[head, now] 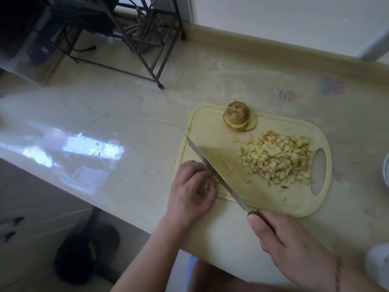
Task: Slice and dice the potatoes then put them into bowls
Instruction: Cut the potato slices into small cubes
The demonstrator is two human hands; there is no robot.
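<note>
Glossy pale stone countertop (130, 114) fills the scene, its surface mirroring a bright window patch toward nine o'clock. On it lies a cream plastic cutting board (210, 131), rounded at the corners, with a shallow groove round its rim and an oval handle slot at its three o'clock end.

At the board's seven o'clock corner the left hand (192, 189) has its fingers curled down, pressing a small yellowish potato piece (211, 179) that is mostly hidden beneath them. Just beside those fingertips runs the knife (216, 174), a long narrow steel blade with its edge down on the board, its tip pointing to eleven o'clock. The right hand (294, 249), at five o'clock of the board, wraps its fingers round the dark handle, thumb along the side.

One thin curved sliver (227, 163) lies flat just past the blade. Toward three o'clock sits a loose heap of diced potato (275, 158), small pale cubes, some with brown skin edges. At the board's twelve o'clock rim stands a stack of round potato slices (239, 118), topped by a rough, brown-speckled end piece.

Beyond, at eleven o'clock, a dark wire rack (147, 39) stands on the counter. A white rounded dish edge (387, 171) shows at three o'clock.
</note>
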